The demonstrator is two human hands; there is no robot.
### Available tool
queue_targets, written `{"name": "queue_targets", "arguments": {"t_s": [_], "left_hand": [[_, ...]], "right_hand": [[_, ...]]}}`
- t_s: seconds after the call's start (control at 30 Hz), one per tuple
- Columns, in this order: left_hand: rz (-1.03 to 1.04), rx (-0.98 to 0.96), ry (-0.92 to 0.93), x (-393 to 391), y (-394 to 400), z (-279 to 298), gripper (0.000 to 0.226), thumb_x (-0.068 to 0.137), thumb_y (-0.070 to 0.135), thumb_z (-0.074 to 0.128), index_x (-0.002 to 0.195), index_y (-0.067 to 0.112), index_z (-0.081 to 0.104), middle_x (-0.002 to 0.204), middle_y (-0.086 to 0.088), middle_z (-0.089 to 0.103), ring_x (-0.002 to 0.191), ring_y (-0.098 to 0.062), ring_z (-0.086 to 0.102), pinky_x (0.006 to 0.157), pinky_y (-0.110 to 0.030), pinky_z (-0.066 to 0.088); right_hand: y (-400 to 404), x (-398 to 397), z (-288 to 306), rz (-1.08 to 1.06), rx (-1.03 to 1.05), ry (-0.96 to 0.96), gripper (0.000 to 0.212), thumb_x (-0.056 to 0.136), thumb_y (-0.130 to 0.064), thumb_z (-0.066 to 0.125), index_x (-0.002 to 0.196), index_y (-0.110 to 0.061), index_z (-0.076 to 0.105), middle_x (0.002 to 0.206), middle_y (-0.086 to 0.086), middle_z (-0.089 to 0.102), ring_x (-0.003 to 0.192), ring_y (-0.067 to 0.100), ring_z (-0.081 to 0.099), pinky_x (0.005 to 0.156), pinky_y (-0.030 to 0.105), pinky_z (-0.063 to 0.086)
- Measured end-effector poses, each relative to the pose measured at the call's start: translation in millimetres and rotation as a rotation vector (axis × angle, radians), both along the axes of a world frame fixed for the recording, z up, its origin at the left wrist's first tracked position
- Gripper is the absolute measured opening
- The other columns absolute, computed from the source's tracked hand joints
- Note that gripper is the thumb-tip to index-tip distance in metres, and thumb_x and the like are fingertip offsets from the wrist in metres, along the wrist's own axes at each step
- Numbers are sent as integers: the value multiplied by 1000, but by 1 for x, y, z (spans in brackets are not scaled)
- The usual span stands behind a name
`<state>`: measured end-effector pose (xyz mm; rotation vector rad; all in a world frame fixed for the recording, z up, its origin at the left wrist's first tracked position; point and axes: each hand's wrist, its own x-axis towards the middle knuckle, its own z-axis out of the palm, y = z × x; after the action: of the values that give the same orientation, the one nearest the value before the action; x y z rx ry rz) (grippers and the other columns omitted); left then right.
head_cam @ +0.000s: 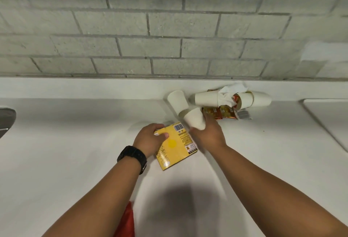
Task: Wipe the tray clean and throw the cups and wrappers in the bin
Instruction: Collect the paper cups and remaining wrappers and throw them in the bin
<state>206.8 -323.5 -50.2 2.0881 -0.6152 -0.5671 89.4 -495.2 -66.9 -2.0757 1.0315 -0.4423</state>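
At the middle of the frame the left hand [150,139] is closed on the upper left corner of a flat yellow carton [176,146], thumb on its printed face and fingers behind it. The right hand [206,135] is curled around the base of a white paper cup [194,119], which lies tilted with its mouth toward a second cup [178,103] just above it. Further toward the upper right, against the foot of the grey brick wall [169,20], two more cups [207,98] lie on their sides with crumpled white tissue [228,93] stuffed between them, and gold and brown wrappers [219,113] lie just below on the white bench [75,133]. No tray or bin can be made out with certainty. All of this litter looks very light. The cups are thin-walled and will likely buckle if squeezed at the rim, so they are best held near the stiffer base or nested into one stack. The carton looks stiff enough to pinch by an edge. The foil wrappers look slick and limp, so they are better pinched together or swept into a cup. The tissue is soft and can be bunched.
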Motion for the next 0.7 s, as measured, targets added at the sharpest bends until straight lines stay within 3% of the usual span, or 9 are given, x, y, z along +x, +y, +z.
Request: {"name": "queue_targets", "arguments": {"t_s": [0.17,0.3,0.37,0.43,0.53,0.7], "left_hand": [[-14,-25,72,-18,-10,2,21,86,23,66,107,22,65,106,2,66,98,-18,62,90,-36,50],[-56,-20,65,-43,-23,4,5,85,25,67,89,23,65,92,4,68,86,-15,64,76,-29,49],[-79,-15,62,-60,-33,7,9,85,28,67,89,20,66,86,5,68,80,-14,64,68,-26,46],[-93,-29,77,-79,-43,12,12,84,29,68,89,19,66,88,4,70,81,-15,65,69,-28,48],[-153,-56,54,-119,-63,21,8,84,29,68,85,22,65,89,3,69,82,-16,64,74,-31,50],[-337,-74,12,-208,-101,35,7,87,30,64,86,23,63,86,7,66,78,-10,62,65,-25,44]], "right_hand": [[-11,-47,1,-30,-38,-58,76,74,-35,75,141,-21,41,127,6,56,114,25,54,85,31,42],[-12,-87,6,-86,6,-148,75,70,-40,73,137,-24,45,124,1,58,111,21,55,86,31,44],[-11,-109,8,-121,27,-170,72,68,-44,71,133,-23,48,122,-1,59,107,19,56,82,30,43],[-12,-131,8,-145,17,-166,73,68,-47,68,134,-22,47,122,-2,58,108,18,56,81,29,40],[-17,-177,8,-221,38,-189,82,67,-52,66,139,-22,43,131,-3,55,116,17,53,89,30,43],[-30,-274,12,-365,49,-268,89,63,-55,66,142,-23,41,138,-4,52,121,14,51,94,29,41]]}}
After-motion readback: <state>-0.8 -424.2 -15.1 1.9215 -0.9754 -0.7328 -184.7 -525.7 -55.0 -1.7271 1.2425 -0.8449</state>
